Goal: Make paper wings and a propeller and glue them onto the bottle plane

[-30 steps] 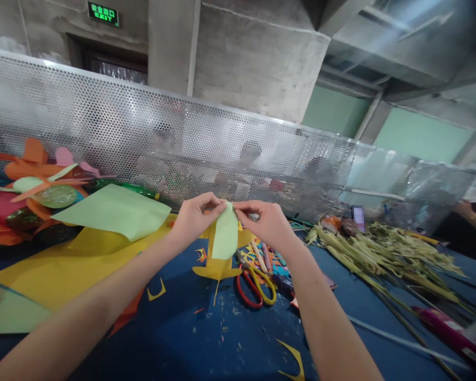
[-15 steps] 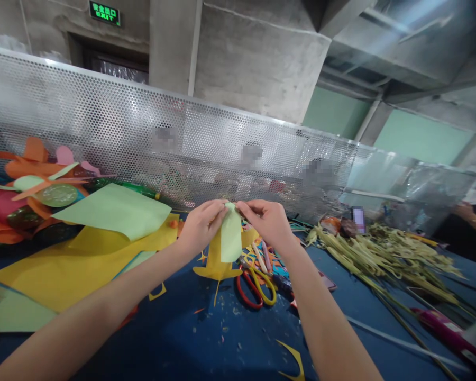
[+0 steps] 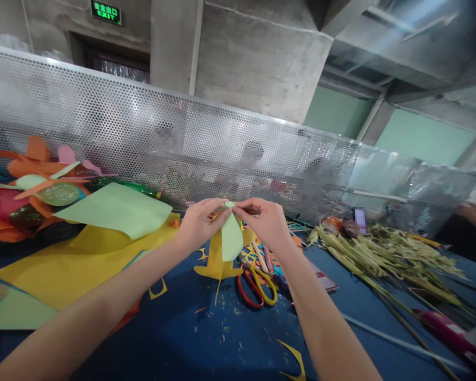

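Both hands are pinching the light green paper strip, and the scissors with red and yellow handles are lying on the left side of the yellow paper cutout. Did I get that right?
Not quite: in the head view, the scissors lie on the right side of the yellow paper cutout. Both hands are indeed pinching the light green paper strip.

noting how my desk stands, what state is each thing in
left hand: grip shut on green strip
right hand: grip shut on green strip
green strip: bent, hanging
scissors: handles apart, blades unclear
green sheet: uneven, edge bent
exit sign: lit
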`<action>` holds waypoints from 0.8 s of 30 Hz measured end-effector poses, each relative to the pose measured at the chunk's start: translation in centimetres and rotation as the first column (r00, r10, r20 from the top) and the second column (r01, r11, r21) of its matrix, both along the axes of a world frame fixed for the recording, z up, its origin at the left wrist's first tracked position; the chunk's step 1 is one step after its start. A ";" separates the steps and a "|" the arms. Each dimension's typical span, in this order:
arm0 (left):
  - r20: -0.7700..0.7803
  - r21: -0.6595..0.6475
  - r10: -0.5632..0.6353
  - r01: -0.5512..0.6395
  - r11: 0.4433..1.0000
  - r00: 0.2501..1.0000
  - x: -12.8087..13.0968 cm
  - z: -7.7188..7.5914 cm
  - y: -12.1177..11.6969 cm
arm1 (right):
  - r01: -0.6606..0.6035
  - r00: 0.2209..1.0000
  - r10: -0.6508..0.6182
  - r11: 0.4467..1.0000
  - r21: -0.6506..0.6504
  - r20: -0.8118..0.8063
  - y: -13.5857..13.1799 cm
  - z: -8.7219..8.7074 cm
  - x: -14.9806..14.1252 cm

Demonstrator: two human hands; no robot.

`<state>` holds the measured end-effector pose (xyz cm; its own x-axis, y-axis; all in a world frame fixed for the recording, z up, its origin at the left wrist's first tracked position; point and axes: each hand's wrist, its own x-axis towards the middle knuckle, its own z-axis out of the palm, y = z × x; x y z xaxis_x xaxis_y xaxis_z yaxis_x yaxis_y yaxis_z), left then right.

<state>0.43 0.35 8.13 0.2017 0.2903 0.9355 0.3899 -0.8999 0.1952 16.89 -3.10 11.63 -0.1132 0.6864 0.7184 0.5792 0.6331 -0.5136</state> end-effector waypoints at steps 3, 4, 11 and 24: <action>0.010 -0.002 0.002 -0.002 1.000 1.000 0.1 0.0 0.0 | 0.020 0.999 -0.021 1.000 0.023 0.024 0.0 0.0 -0.1; 0.009 -0.003 -0.001 0.001 1.000 1.000 0.2 0.0 0.0 | 0.022 0.999 -0.023 0.999 0.024 0.025 0.0 0.0 -0.1; -0.003 0.007 -0.022 0.022 1.000 1.000 0.2 -0.2 0.3 | 0.013 1.000 -0.014 0.999 0.035 0.015 0.3 -0.3 0.0; 0.076 -0.075 -0.072 0.078 0.994 0.995 0.7 -0.7 0.4 | 0.004 0.999 -0.006 0.999 0.050 0.035 0.6 -0.5 0.1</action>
